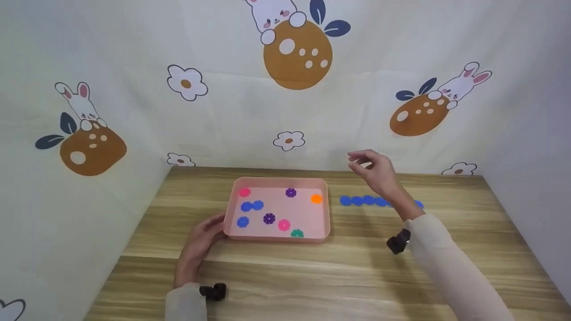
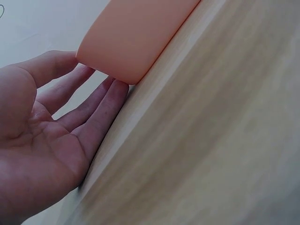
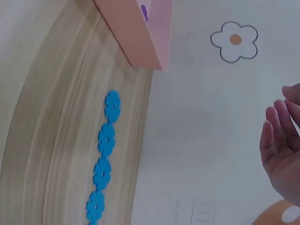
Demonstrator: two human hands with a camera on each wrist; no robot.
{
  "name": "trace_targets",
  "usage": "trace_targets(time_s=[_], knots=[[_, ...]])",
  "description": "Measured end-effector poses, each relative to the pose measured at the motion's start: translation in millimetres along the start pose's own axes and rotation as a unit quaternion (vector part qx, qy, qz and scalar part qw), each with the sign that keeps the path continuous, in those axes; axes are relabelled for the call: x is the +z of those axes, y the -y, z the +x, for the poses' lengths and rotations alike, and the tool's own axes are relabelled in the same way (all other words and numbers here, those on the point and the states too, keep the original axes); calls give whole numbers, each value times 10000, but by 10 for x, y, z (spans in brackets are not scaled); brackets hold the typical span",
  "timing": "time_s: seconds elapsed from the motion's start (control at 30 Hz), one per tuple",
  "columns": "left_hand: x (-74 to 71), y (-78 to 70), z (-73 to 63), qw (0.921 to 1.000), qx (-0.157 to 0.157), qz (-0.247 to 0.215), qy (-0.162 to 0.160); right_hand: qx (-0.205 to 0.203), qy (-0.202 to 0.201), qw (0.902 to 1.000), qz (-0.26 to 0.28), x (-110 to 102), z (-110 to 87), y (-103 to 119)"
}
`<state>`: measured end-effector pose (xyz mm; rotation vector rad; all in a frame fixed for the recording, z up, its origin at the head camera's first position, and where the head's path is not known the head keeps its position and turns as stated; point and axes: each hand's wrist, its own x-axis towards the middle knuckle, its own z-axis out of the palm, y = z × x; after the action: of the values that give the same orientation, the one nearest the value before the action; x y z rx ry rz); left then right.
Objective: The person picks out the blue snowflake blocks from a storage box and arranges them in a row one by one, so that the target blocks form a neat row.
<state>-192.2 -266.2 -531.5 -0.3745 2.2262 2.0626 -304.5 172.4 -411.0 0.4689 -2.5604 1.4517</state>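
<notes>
A pink tray (image 1: 276,239) sits on the table with several flower-shaped discs inside. Among them are a joined blue pair (image 1: 252,206), a single blue disc (image 1: 242,221), two purple ones, two pink ones, a green disc (image 1: 297,233) and an orange one (image 1: 316,199). My left hand (image 1: 200,243) touches the tray's left side; its fingers lie nearly straight against the wall in the left wrist view. Raised above the table, my right hand (image 1: 377,171) has loosely bent fingers, with nothing seen between them. Below it runs a row of joined blue discs (image 1: 368,200), partly hidden by the forearm.
A wood-grain table (image 1: 285,281) carries the tray and the blue row. Pale cloth (image 1: 223,129) printed with rabbits, oranges and flowers stands behind and on both sides. Each wrist wears a small black camera.
</notes>
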Motion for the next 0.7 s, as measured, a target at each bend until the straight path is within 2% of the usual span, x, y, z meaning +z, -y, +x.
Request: trace_targets(time_s=[0.2, 0.43, 0.6, 0.7], knots=[[0, 25, 11, 10000, -12, 3, -10, -73, 375, 9992, 118, 328, 107, 261], [4, 26, 26, 10000, -6, 49, -54, 100, 776, 9969, 78, 755, 178, 508], [-13, 15, 12, 9996, 6, 228, -174, 261, 1058, 9936, 287, 1084, 209, 596], [-12, 5, 0, 9995, -30, 250, -195, 516, 1185, 9905, 472, 1255, 204, 599]])
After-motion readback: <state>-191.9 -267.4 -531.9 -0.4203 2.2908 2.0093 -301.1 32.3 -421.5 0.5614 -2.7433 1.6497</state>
